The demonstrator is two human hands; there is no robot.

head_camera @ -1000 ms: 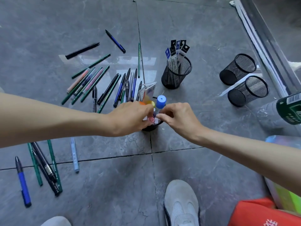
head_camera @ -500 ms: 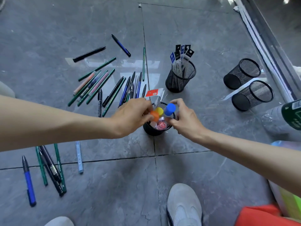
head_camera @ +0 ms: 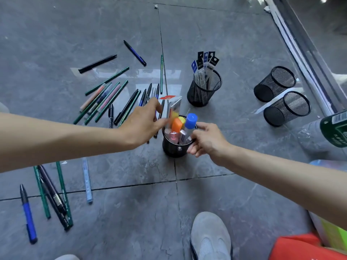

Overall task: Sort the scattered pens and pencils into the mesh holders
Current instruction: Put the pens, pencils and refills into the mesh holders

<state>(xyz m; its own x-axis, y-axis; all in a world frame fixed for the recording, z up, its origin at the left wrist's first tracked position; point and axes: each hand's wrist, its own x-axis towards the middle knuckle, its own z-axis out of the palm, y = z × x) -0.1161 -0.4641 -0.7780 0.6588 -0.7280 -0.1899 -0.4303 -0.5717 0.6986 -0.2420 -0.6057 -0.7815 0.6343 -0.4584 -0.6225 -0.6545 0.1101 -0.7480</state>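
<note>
Right hand (head_camera: 206, 141) gripping black mesh holder (head_camera: 173, 148), crammed, colourful; left hand (head_camera: 142, 124) beside

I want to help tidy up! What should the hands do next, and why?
Probably the left hand should leave the packet and pick up a pen from the pile right beside it. The packet already stands in the cup that the right hand holds, and many pens lie loose on the floor.
</note>
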